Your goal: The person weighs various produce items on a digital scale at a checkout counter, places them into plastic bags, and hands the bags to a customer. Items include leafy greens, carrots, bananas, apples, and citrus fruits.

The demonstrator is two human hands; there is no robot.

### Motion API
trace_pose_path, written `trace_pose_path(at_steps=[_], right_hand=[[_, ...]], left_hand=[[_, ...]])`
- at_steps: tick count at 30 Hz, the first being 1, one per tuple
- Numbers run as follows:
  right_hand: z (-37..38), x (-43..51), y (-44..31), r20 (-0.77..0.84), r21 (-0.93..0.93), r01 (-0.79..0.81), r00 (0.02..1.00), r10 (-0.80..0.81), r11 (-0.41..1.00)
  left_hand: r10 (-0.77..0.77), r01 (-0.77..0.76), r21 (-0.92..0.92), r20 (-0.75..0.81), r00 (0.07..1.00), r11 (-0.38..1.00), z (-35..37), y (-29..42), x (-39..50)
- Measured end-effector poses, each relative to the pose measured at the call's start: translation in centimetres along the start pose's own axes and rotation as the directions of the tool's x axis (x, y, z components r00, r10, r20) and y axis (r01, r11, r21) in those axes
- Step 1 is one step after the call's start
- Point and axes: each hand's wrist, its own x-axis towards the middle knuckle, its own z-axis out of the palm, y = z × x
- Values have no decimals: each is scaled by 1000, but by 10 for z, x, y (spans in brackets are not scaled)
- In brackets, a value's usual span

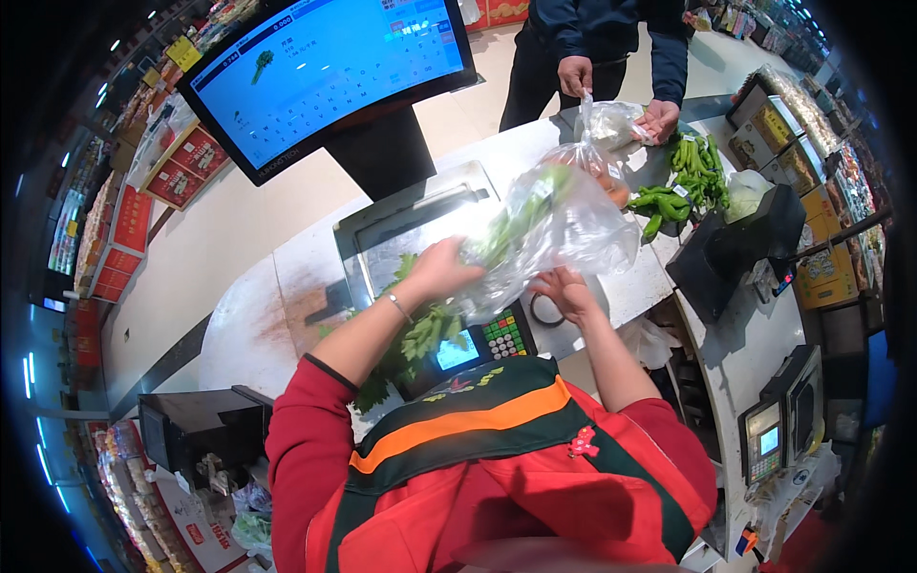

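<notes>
A bunch of leafy celery (517, 228) lies in a clear plastic bag (594, 222), its leaves (433, 331) hanging out toward me. My left hand (445, 266) grips the celery and bag at the leafy end. Palm up with fingers apart, my right hand (566, 292) is at the bag's near edge; whether it touches the plastic is unclear. Bag and stalks hang over the weighing scale's metal plate (408, 233) and partly hide it. Below my hands, the leaves partly cover the scale's lit display (457, 349) beside its keypad (504, 334).
Across the counter (251, 304), a person's hands (655, 122) hold bagged produce. Bagged carrots (609, 188), green peppers (663, 204) and a pale cabbage (746, 195) sit to the right. A monitor (329, 68) rises at the back left; a black device (738, 251) stands at the right.
</notes>
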Motion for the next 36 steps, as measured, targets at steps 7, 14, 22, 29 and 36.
trace_pose_path(at_steps=[7,14,22,29,36], right_hand=[[55,11,-40,66,407,317,925,-374,856],[-32,21,-106,-108,-11,570,816,-568,822],[-131,54,-138,-85,42,438,897,-434,898],[-186,95,-152,151,-359,503,863,-483,786],[-127,102,-131,-127,14,462,881,-457,887]], left_hand=[[514,-507,-84,104,852,858,8,83,1],[474,-442,-259,70,878,859,-45,30,-51],[93,-101,-628,-45,995,772,-49,-75,-125],[-74,-40,-717,-128,989,696,-53,-111,-160],[-159,0,-783,-126,979,622,-40,-113,-168]])
